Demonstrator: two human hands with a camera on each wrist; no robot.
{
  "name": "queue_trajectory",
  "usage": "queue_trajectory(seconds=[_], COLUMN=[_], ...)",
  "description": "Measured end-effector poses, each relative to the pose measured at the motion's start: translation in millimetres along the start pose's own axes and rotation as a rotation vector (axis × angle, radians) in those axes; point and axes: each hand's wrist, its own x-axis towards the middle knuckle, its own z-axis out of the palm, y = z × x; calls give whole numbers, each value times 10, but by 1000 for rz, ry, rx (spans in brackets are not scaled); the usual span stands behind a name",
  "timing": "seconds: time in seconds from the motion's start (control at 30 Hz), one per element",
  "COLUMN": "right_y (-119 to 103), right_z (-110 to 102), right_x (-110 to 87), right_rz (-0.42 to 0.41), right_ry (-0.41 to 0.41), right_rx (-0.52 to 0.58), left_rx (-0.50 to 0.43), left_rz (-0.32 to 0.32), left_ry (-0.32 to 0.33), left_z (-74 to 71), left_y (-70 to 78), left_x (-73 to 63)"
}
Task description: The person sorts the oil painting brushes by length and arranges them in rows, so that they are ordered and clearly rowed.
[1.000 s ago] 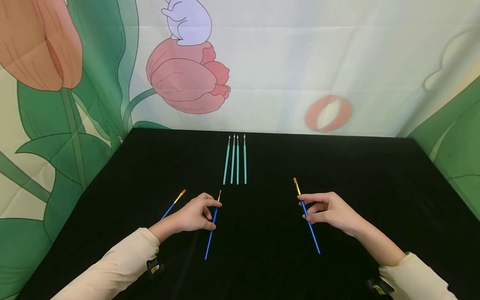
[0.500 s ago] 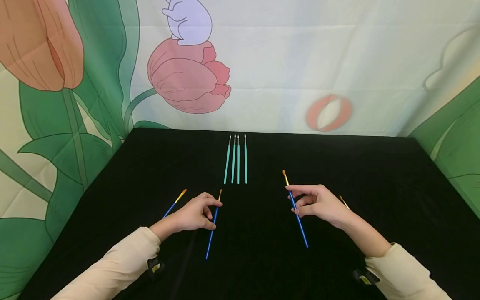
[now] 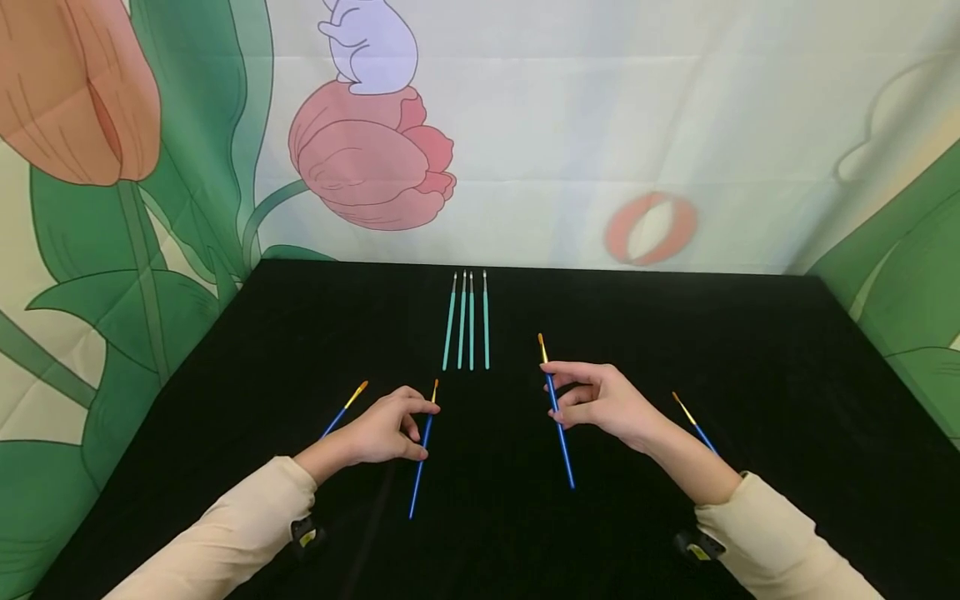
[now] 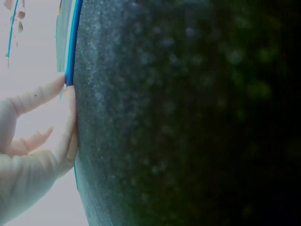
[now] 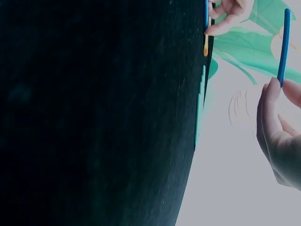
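My left hand point(image 3: 386, 427) pinches a blue paintbrush point(image 3: 417, 479) with a gold ferrule and brown bristles, low at the black cloth. The left wrist view has thumb and fingers meeting on its blue handle point(image 4: 73, 47). Right of centre, my right hand point(image 3: 603, 400) holds another blue paintbrush point(image 3: 564, 454) between thumb and fingers, bristles pointing away from me. In the right wrist view this handle point(image 5: 284, 52) is held up apart from the cloth. Beyond both hands lie several teal brushes point(image 3: 472, 333), side by side with their tips toward the back.
One more blue paintbrush point(image 3: 348, 407) lies left, partly behind my left wrist. Another point(image 3: 696, 425) lies right, partly covered by my right forearm. The black cloth point(image 3: 637, 325) ends at a printed flower backdrop point(image 3: 525, 150).
My right hand has moved left with its paintbrush, uncovering the brush lying at the right. My left hand stays on its paintbrush. The view has shifted slightly.
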Motion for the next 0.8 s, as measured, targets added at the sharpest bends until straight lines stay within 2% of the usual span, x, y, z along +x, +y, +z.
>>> queue_trajectory(seconds=[0.33, 0.6, 0.8], right_y=[-4, 25, 98], right_z=[212, 407, 530], right_x=[119, 162, 206], right_rz=[9, 23, 34], right_ry=[13, -22, 14], right_rx=[43, 60, 62], left_rx=[7, 2, 13], left_rz=[2, 18, 24], left_ry=[0, 6, 13], left_z=[-3, -2, 7], left_y=[-21, -12, -14], left_x=[6, -6, 1])
